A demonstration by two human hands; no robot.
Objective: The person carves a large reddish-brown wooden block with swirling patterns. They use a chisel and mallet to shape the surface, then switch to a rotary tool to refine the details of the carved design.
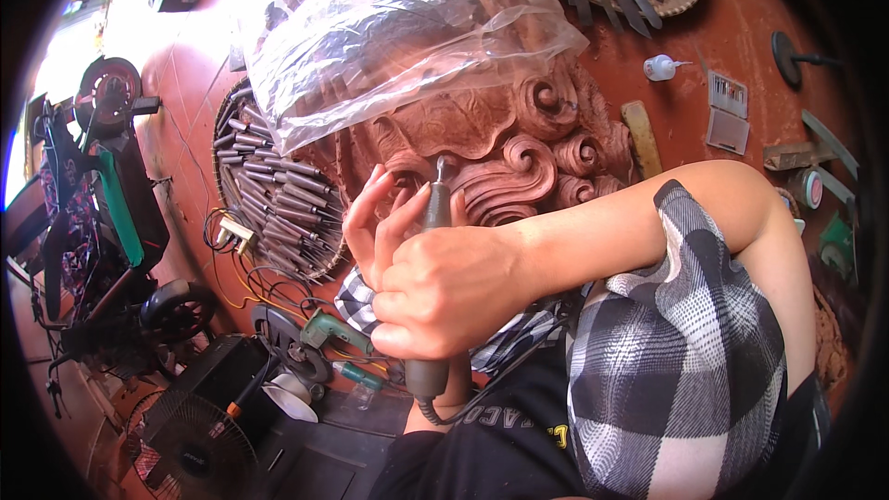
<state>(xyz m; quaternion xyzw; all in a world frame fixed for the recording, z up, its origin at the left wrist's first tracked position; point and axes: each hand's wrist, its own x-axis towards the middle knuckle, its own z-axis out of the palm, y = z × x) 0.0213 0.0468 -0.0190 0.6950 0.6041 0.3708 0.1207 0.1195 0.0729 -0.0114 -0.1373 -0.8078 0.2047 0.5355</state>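
My right hand (449, 292) is wrapped in a fist around a dark handheld rotary grinder (428, 376), its cord running from the lower end. The grinder's metal bit (441, 168) points away from me at a reddish-brown wood carving (500, 181) with scrolls and wavy grooves. Whether the bit touches the wood, I cannot tell. My left hand (375, 227) is behind the right one and partly hidden by it. Its visible fingers are spread, with one fingertip close beside the grinder's neck. Clear plastic sheeting (370, 65) covers the carving's far part.
Left of the carving, a round basket holds several carving chisels (282, 190). Nearer are a power strip (234, 234), tangled cords, a green power tool (324, 329) and a fan (204, 444). To the right lie a small white bottle (660, 68), a bit case (727, 111) and a wooden block (641, 137).
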